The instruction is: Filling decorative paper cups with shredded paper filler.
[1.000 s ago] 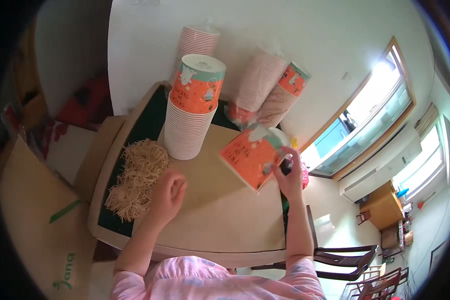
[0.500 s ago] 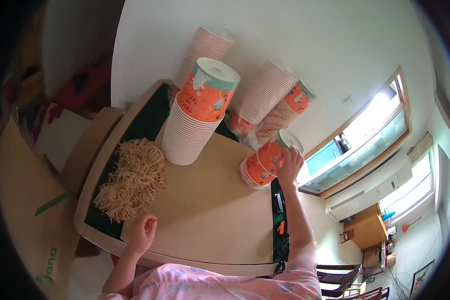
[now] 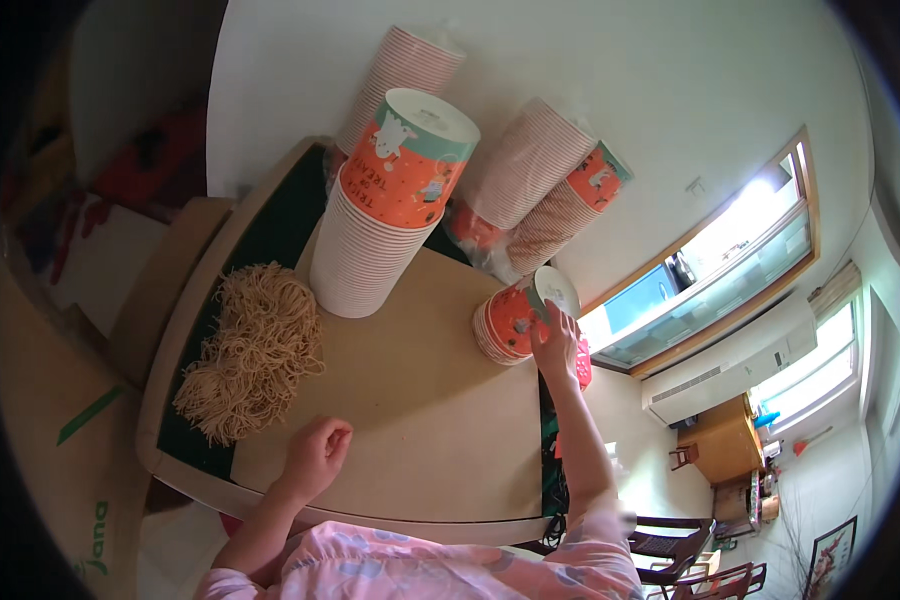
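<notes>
My right hand (image 3: 557, 345) is on a short stack of upside-down orange-and-green paper buckets (image 3: 510, 320) at the table's right side. Its fingers and thumb are against the side and base of the top bucket. Closed in a loose fist, my left hand (image 3: 317, 458) hovers above the near left part of the table, with nothing visible in it. A bundle of thin beige strands like dried noodles (image 3: 255, 350) lies beyond it. A tall stack of nested paper buckets (image 3: 375, 240) stands at the far middle, its top one orange and green.
Plastic-wrapped bucket stacks (image 3: 530, 165) stand along the wall, with another (image 3: 400, 85) behind the tall stack. A tan mat (image 3: 420, 420) covers the table middle. A red basket-like object (image 3: 583, 362) is beyond my right hand. A cardboard box (image 3: 60, 470) is at left.
The bucket in my right hand has gone down onto the short stack, which now looks shorter. My left fist has moved right and slightly up. The view has shifted slightly.
</notes>
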Available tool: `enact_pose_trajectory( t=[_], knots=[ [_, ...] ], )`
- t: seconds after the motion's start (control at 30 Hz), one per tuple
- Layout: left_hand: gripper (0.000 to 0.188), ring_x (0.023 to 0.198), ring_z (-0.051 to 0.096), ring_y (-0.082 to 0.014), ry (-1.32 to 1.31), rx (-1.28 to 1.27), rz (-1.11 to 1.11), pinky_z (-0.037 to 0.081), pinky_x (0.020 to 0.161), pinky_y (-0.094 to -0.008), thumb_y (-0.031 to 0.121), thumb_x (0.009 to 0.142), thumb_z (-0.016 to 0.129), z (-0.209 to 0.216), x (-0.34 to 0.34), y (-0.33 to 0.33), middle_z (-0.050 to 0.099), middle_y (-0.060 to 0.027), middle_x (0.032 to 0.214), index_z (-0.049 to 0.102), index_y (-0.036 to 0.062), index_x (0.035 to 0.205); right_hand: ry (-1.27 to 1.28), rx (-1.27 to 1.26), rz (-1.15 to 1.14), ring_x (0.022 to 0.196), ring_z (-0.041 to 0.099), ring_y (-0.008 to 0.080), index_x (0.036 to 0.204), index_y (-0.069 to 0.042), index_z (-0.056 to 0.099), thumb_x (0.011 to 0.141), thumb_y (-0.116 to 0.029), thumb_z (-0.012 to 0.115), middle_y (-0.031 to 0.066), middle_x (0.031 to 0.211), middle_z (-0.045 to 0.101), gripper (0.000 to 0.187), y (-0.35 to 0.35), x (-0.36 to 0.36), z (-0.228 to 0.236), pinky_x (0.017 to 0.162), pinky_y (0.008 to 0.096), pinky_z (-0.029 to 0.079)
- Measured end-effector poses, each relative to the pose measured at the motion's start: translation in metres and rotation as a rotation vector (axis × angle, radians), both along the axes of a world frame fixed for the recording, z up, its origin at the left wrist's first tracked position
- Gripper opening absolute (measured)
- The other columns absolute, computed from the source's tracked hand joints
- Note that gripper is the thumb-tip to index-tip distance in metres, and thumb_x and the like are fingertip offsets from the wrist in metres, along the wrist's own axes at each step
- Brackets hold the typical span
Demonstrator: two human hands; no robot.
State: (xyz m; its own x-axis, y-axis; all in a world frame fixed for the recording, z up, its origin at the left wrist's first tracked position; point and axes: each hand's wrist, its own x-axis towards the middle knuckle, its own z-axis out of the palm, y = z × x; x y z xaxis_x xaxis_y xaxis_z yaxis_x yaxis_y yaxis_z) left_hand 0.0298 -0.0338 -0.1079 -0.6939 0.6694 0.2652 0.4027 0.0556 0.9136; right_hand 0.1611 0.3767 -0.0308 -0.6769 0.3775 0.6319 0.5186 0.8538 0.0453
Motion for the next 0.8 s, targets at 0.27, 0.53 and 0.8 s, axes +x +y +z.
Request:
enact_pose_trajectory(
  t=[0.27, 0.53, 0.8],
  knots=[
    [0.012, 0.081, 0.061, -0.0273, 0.136, 0.071, 0.032, 0.049, 0.071, -0.0363, 0.004, 0.082, 0.063, 0.045, -0.062, 0.040, 0.060, -0.0101, 0.086, 0.059, 0.0035, 0.094, 0.025, 0.001, 0.144, 0.100, 0.056, 0.0322, 0.111, -0.009, 0.058, 0.077, -0.008, 0.063, 0.0113, 0.099, 0.061, 0.034, -0.031, -0.048, 0.029, 0.093, 0.0440, 0.039],
    [0.028, 0.095, 0.057, -0.0273, 0.530, 0.237, 0.182, 0.048, 0.080, -0.0356, 0.005, 0.083, 0.061, 0.080, -0.123, 0.110, 0.054, -0.0130, 0.107, 0.055, 0.0026, 0.110, 0.189, -0.647, 0.540, 0.093, 0.059, 0.0235, 0.110, -0.003, 0.058, 0.085, -0.008, 0.061, 0.0110, 0.101, 0.062, 0.026, -0.098, -0.143, 0.043, 0.081, 0.0343, 0.046],
    [0.028, 0.090, 0.060, -0.0215, -0.121, 0.301, 0.275, 0.047, 0.079, -0.0314, 0.017, 0.088, 0.060, 0.091, -0.209, 0.141, 0.059, -0.0123, 0.103, 0.058, -0.0022, 0.109, 0.331, -1.407, 0.361, 0.093, 0.057, 0.0125, 0.117, -0.005, 0.057, 0.090, -0.020, 0.056, 0.0013, 0.101, 0.060, 0.031, -0.081, -0.191, 0.071, 0.082, 0.0274, 0.044]
  ],
)
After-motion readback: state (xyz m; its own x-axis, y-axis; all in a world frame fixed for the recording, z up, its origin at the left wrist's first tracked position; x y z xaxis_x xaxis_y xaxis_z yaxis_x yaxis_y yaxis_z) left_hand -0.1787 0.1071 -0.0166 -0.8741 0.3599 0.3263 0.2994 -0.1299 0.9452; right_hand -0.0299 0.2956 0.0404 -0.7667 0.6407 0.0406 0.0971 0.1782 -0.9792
